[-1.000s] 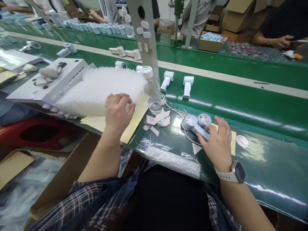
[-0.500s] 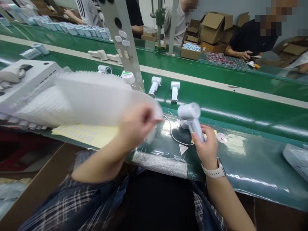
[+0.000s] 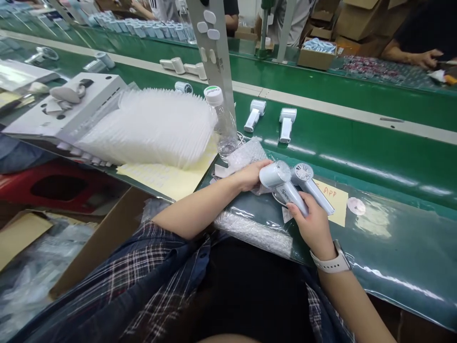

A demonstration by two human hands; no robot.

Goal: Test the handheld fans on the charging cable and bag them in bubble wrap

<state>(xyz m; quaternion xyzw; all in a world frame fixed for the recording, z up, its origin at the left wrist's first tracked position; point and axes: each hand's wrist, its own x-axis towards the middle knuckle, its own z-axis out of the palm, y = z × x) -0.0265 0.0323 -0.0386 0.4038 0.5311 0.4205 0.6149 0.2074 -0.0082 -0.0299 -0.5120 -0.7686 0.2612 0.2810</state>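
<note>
My right hand [image 3: 312, 219] is wrapped round the handle of a light-blue handheld fan [image 3: 276, 175], which is tilted with its head to the upper left and dark lettering on its handle. Beside that fan's head is my left hand [image 3: 254, 175], closed on a clear bubble bag [image 3: 250, 153]; its fingertips are partly hidden behind the fan. A second handheld fan [image 3: 303, 172], its round grille showing, lies just beyond my right hand over a yellow note [image 3: 339, 202]. I cannot tell whether my fingers touch it.
A thick stack of white foam pouches [image 3: 160, 126] lies left, near a clear bottle [image 3: 224, 126] and a metal post [image 3: 216, 57]. Two more fans [image 3: 254, 116] rest on the green conveyor [image 3: 339, 128]. Flat bubble wrap [image 3: 255, 233] lies at the table's front edge. Co-workers sit across.
My left hand has left the foam stack, which has settled flat, and moved right to the held fan's head. The view has turned left, and the second fan now shows more fully.
</note>
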